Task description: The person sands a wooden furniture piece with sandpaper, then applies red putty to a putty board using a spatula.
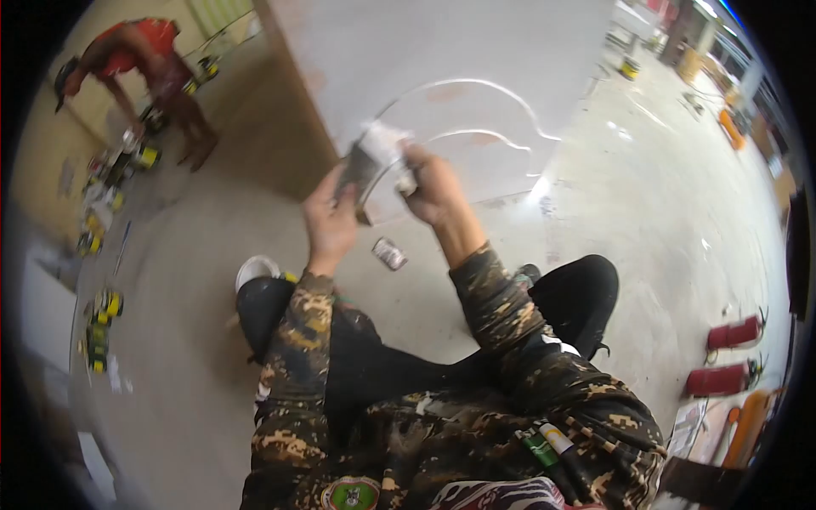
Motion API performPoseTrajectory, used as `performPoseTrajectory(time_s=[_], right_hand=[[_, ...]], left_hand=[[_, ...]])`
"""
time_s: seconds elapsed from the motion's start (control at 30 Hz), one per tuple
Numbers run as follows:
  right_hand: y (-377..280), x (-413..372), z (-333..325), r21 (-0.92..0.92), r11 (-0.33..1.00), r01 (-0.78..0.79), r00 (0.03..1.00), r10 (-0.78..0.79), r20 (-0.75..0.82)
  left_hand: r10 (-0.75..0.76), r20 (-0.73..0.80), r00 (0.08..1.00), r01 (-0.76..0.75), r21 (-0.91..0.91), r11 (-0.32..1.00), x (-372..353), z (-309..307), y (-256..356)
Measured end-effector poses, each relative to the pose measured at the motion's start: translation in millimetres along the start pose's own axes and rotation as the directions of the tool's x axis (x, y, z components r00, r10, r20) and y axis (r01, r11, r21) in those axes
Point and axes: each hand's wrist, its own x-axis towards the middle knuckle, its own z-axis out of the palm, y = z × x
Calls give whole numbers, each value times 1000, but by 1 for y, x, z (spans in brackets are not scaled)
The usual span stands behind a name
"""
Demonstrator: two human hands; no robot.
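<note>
"Firstly, state of the hands?"

"Left hand (330,223) gripping a grey plate (361,172), thumb across its face. Right hand (435,189) curled at the plate's other side, near a white smear (382,140); blurred, so I cannot tell what it grips."

"Location of the plate?"

"Raised before a pale panel (510,51) marked with curved white lines (459,82)."

"Nearby?"

"Small packet (389,253) on the floor (425,310); white bucket (255,269) beside the left knee (262,310)."

The floor (671,221) is pale grey, with stains and some shining spots. At the left there is a yellowish wall (56,161). Two red fire extinguishers (718,381) are near the right edge, and a white light (705,8) glows at the upper right.
</note>
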Motion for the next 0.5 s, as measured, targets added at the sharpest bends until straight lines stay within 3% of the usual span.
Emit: performPoseTrajectory(time_s=[0.03,0.07,0.1,0.13,0.17,0.23,0.3,0.37,0.43,0.5], right_hand=[[3,-7,9,-67,997,-39,999,41,29],[10,-14,12,-223,973,-56,998,49,-37],[28,-5,2,-378,924,-56,998,42,-45],[42,-9,7,-367,929,-44,999,45,-8],[53,-12,16,-200,978,-63,998,67,11],[57,-16,17,-85,992,-93,994,96,41],[57,-20,18,-64,995,-74,993,79,87],[61,-18,15,-45,997,-57,994,60,87],[59,-20,20,-20,999,-33,994,35,106],[59,-22,22,13,1000,-20,996,19,89]], left_hand=[[-34,-34,999,34,7,999,0,3,-7],[-142,-72,987,109,-343,933,0,6,-13],[-265,-49,963,171,-651,739,0,6,-21],[-114,-30,993,96,-354,930,-2,-1,-27],[41,22,999,-41,-18,999,-5,-6,-30],[-17,32,999,19,-62,998,-9,2,-29],[-297,1,955,257,-503,825,-7,4,-26],[-254,29,967,236,-482,844,-10,1,-26],[-58,33,998,62,-161,985,-8,1,-20],[-74,-19,997,71,-119,990,-9,7,-19]])
